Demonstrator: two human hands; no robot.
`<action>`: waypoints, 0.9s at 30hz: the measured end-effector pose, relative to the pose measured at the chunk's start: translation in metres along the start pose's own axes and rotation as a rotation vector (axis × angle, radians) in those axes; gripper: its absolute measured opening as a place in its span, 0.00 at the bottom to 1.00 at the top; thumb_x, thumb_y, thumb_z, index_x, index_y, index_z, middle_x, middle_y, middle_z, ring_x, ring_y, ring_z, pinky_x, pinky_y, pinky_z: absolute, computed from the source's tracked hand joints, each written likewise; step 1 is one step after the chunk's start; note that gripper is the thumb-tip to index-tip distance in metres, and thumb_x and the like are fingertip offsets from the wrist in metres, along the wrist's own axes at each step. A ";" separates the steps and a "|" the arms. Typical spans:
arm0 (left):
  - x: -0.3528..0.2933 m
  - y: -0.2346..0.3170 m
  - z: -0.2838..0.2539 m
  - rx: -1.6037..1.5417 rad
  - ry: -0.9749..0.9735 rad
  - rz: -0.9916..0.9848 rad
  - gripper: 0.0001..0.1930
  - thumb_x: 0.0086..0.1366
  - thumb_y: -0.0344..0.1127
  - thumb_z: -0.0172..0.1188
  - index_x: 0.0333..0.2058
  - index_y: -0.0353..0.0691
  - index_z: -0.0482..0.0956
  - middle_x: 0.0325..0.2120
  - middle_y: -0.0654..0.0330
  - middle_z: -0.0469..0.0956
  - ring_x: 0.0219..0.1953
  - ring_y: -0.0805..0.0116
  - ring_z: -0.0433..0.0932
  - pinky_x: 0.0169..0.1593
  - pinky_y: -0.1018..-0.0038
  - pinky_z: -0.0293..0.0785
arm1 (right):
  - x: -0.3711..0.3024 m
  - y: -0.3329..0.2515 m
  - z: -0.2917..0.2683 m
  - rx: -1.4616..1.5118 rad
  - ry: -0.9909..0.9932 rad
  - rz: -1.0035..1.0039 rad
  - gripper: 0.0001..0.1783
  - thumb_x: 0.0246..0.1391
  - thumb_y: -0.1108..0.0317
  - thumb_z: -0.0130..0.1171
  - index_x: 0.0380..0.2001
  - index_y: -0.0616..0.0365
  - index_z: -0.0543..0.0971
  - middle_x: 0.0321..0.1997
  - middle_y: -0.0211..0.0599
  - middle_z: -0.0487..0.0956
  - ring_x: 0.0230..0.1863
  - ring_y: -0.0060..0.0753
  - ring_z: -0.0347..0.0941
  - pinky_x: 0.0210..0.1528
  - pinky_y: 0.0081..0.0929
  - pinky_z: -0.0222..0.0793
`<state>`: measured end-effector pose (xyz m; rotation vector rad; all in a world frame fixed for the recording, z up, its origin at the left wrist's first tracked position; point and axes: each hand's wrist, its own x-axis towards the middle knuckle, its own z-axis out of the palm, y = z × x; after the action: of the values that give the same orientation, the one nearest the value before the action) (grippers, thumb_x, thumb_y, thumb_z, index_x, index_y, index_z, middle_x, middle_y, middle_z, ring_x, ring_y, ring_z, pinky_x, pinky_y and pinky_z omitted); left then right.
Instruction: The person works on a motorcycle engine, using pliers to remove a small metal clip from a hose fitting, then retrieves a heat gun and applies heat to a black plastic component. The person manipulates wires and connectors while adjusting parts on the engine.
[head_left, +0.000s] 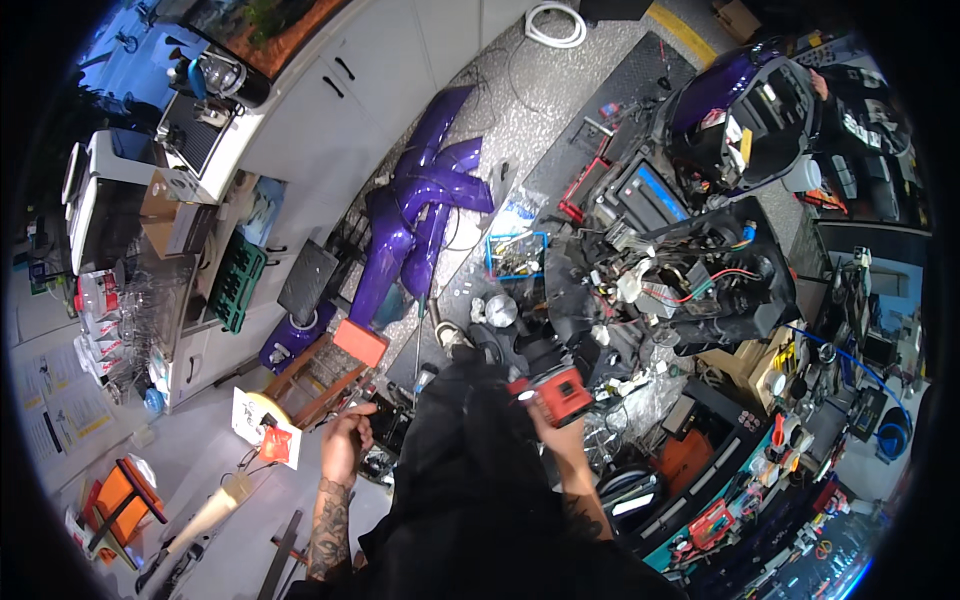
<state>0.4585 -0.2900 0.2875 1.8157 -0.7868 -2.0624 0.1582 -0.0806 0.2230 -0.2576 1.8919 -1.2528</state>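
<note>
My right hand (556,428) is wrapped round a red and black cordless power tool (566,397), its boxy red end facing up, just right of my dark-clothed legs. At the left, my left hand (347,440) hangs with its fingers curled in; whether anything small sits in them is hidden. Close to it are a reddish wooden stool or frame (315,388) and a white sheet (254,424) with an orange-red item on it. Ahead on the right lies a partly stripped vehicle body (700,275) with exposed wires and black plastic.
Purple body panels (405,215) lie on the speckled floor ahead. A blue-rimmed parts tray (517,256) and a diagnostic tablet (655,192) are near the stripped body. Tool-laden benches (720,500) line the right. White cabinets (340,130) stand left. Another person's hand (819,84) shows far right.
</note>
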 end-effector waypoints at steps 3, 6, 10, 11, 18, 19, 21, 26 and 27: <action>0.030 0.020 -0.020 0.036 0.046 0.051 0.18 0.76 0.33 0.48 0.51 0.27 0.83 0.27 0.66 0.71 0.28 0.75 0.69 0.33 0.76 0.65 | 0.017 0.017 -0.033 -0.071 0.108 -0.098 0.13 0.56 0.77 0.73 0.45 0.60 0.86 0.41 0.36 0.88 0.44 0.33 0.86 0.52 0.35 0.81; 0.065 0.038 -0.012 -0.052 -0.005 0.055 0.18 0.75 0.31 0.48 0.52 0.28 0.83 0.27 0.66 0.70 0.27 0.76 0.67 0.32 0.77 0.63 | 0.028 -0.004 -0.043 -0.214 0.173 -0.155 0.15 0.53 0.79 0.74 0.45 0.60 0.86 0.42 0.37 0.88 0.44 0.37 0.86 0.51 0.38 0.81; 0.100 0.079 0.036 -0.023 -0.096 0.061 0.18 0.74 0.30 0.48 0.51 0.26 0.83 0.26 0.66 0.71 0.26 0.76 0.66 0.31 0.77 0.63 | 0.057 -0.032 -0.026 -0.253 0.169 -0.255 0.13 0.58 0.84 0.65 0.46 0.62 0.83 0.36 0.31 0.83 0.34 0.24 0.80 0.36 0.28 0.77; 0.104 0.092 0.047 0.017 -0.119 0.069 0.18 0.74 0.30 0.48 0.51 0.26 0.83 0.26 0.67 0.71 0.26 0.77 0.66 0.31 0.77 0.62 | 0.066 -0.040 -0.015 -0.174 0.188 -0.223 0.13 0.58 0.85 0.64 0.46 0.62 0.83 0.36 0.31 0.83 0.33 0.24 0.79 0.35 0.27 0.76; 0.169 0.171 0.078 -0.287 -0.223 0.126 0.06 0.71 0.33 0.52 0.36 0.39 0.75 0.21 0.73 0.57 0.22 0.77 0.54 0.26 0.74 0.52 | 0.138 -0.062 0.030 0.098 0.245 -0.076 0.16 0.51 0.80 0.76 0.43 0.62 0.84 0.40 0.36 0.88 0.39 0.31 0.86 0.48 0.34 0.83; 0.188 0.184 0.089 -0.378 -0.225 0.163 0.05 0.71 0.33 0.52 0.35 0.41 0.73 0.21 0.72 0.57 0.22 0.77 0.54 0.26 0.73 0.53 | 0.151 -0.082 0.028 -0.040 0.205 -0.212 0.15 0.51 0.79 0.76 0.42 0.61 0.84 0.41 0.37 0.88 0.40 0.32 0.87 0.49 0.35 0.83; 0.220 0.212 0.114 -0.507 -0.270 0.181 0.05 0.71 0.33 0.51 0.34 0.42 0.72 0.21 0.72 0.56 0.22 0.76 0.53 0.27 0.73 0.53 | 0.158 -0.121 0.028 -0.047 0.194 -0.133 0.13 0.50 0.77 0.75 0.39 0.61 0.84 0.40 0.38 0.89 0.42 0.35 0.89 0.48 0.34 0.83; 0.291 0.294 0.219 -0.524 -0.292 0.085 0.05 0.71 0.35 0.54 0.39 0.41 0.73 0.25 0.69 0.59 0.26 0.74 0.57 0.30 0.73 0.57 | 0.192 -0.136 0.000 -0.106 0.150 -0.130 0.14 0.47 0.75 0.75 0.39 0.59 0.84 0.37 0.36 0.88 0.39 0.33 0.88 0.46 0.31 0.82; 0.294 0.308 0.243 -0.482 -0.365 0.042 0.05 0.71 0.35 0.54 0.40 0.41 0.73 0.25 0.68 0.60 0.26 0.74 0.58 0.30 0.74 0.57 | 0.191 -0.134 -0.005 -0.160 0.181 -0.127 0.13 0.50 0.74 0.74 0.41 0.56 0.86 0.39 0.36 0.89 0.42 0.38 0.88 0.49 0.37 0.83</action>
<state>0.1279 -0.6487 0.2354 1.1786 -0.3508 -2.3327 -0.0015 -0.2502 0.2357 -0.3637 2.1645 -1.2439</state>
